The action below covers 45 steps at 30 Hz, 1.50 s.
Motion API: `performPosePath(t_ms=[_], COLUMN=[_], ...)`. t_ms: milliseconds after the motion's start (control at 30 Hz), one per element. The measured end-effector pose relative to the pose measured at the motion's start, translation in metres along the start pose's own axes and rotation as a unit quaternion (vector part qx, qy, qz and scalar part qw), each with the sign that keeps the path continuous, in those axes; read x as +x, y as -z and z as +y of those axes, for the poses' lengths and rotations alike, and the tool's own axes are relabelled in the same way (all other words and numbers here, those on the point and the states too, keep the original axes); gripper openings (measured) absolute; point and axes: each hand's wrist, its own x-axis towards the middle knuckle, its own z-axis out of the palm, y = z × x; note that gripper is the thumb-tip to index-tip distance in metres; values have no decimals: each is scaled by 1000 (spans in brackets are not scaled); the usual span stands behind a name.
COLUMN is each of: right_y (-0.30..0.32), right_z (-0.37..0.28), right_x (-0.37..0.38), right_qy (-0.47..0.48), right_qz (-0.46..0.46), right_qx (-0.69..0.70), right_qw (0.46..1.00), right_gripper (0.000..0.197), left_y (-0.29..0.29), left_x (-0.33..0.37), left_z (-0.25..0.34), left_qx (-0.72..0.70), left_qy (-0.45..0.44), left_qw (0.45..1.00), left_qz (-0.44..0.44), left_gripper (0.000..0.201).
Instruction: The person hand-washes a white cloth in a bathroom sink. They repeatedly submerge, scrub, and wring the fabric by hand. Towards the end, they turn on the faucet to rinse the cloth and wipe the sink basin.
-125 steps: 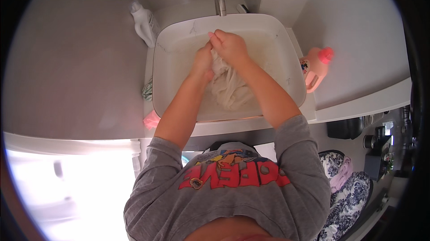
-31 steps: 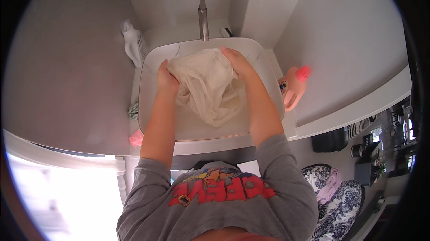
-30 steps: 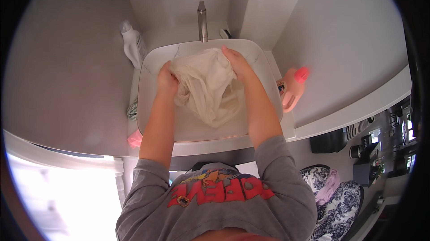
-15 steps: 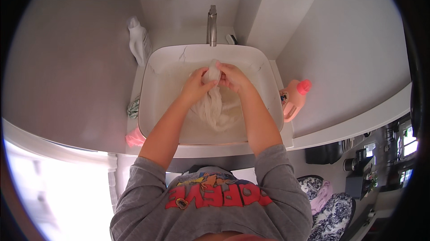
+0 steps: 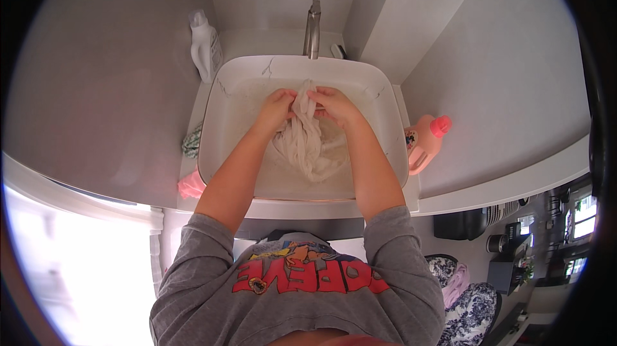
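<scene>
A wet, off-white cloth garment [image 5: 302, 143] hangs from both hands into the white sink [image 5: 222, 175], its lower part spread in cloudy water. My left hand [image 5: 277, 107] pinches the garment's upper part from the left, fingers closed on the fabric. From the right, my right hand [image 5: 334, 104] grips the same bunched part, thumb toward the middle. The hands are a little apart, with a fold of fabric standing up between them. Some fingertips are hidden behind the cloth. The metal faucet [image 5: 312, 31] rises at the sink's far edge, beyond the hands.
A white jug-shaped bottle [image 5: 205, 47] stands at the far left of the counter. To the right is a pink bottle [image 5: 425, 144] with a red cap. Green patterned cloth [image 5: 191, 142] and pink cloth [image 5: 191, 184] lie left of the sink. A small dark-and-white object [image 5: 338, 51] sits beside the faucet.
My hands have moved slightly apart, and the upper part of the garment between them is spread a little differently. Both hands still hold it. The whole view has shifted slightly.
</scene>
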Motion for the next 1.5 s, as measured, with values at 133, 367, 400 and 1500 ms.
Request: performPosePath(t_ms=[133,367,400,1500], right_y=[4,4,10,-74], right_z=[8,12,15,1], right_x=[7,16,17,-3], right_qy=[16,48,50,345], right_qz=[-3,75,104,256], right_qx=[-23,-5,14,-382], right_qw=[1000,996,993,818], right_gripper=[29,27,27,33], left_y=[-8,19,15,-23], left_x=[-5,28,18,-5], left_z=[0,-37,-20,-9], left_qx=[74,110,78,-241], left_qy=[-44,-98,-46,91], left_qw=[996,989,996,963], left_qz=[15,18,17,82], left_gripper=[41,47,46,31])
